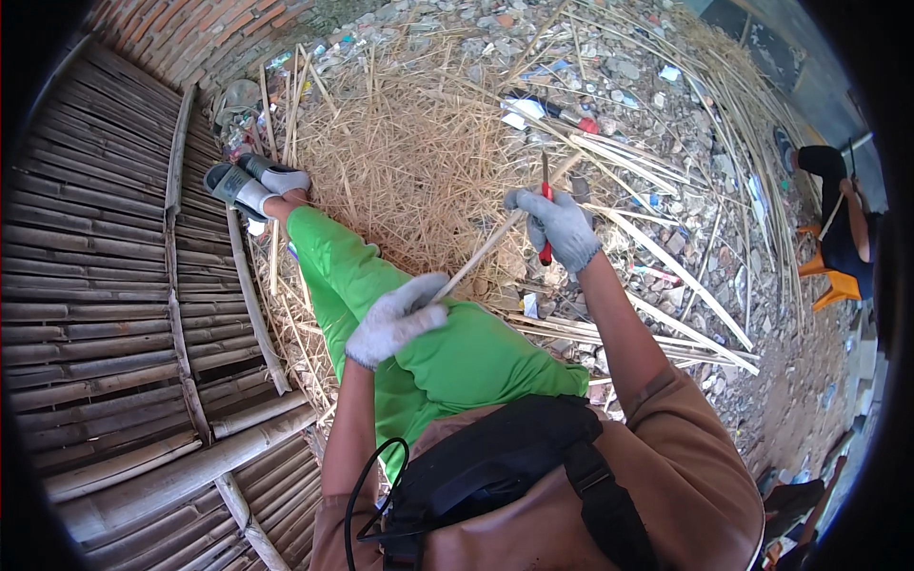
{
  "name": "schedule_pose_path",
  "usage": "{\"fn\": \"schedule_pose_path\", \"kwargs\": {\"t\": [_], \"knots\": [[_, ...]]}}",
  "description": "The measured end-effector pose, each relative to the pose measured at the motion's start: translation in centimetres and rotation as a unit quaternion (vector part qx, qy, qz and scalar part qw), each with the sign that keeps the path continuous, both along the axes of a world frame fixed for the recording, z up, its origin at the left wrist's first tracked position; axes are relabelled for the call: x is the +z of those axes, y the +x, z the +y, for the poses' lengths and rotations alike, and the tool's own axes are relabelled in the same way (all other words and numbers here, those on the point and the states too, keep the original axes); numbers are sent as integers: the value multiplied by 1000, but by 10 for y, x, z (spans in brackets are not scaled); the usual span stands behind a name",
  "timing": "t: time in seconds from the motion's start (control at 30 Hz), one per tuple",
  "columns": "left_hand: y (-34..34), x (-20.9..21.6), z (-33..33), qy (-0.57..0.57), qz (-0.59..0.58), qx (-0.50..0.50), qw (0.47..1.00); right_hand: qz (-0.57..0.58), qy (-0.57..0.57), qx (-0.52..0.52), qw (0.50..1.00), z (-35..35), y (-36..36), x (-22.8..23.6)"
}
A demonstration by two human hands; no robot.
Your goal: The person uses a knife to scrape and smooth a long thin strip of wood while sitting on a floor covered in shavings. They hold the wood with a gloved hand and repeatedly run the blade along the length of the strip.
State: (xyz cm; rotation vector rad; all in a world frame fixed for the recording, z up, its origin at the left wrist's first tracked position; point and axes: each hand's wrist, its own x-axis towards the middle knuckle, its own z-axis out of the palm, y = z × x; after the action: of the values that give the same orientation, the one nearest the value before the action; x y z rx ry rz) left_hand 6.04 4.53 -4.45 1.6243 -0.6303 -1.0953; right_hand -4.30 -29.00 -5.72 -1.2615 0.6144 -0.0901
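Observation:
My gloved left hand (398,319) is closed round the near end of a thin, pale bamboo strip (484,255), just above my thigh. The strip slants up and away to the right, passing by my right hand. My gloved right hand (562,228) grips a knife (546,188) with a red handle, its narrow blade pointing away from me. The handle's lower end shows beneath the fist. Blade and strip lie close together at the right fingers; whether they touch I cannot tell.
A slatted bamboo platform (95,314) stands on my left. Dry shavings (400,143) cover the ground ahead. Long split strips (676,262) lie across rubble on the right. Beyond them, another person (838,205) sits on an orange stool (830,278). A brick wall (190,33) stands far left.

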Motion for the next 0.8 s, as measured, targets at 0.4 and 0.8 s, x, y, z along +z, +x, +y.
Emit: {"fn": "schedule_pose_path", "kwargs": {"t": [0.4, 0.8], "knots": [[2, 14, 90, 48, 1, 234, 971, 74, -135, 18, 988, -127, -46, -50], [-48, -13, 95, -4, 89, 256, 963, 121, -120, 13, 985, -116, -98, -61]]}}
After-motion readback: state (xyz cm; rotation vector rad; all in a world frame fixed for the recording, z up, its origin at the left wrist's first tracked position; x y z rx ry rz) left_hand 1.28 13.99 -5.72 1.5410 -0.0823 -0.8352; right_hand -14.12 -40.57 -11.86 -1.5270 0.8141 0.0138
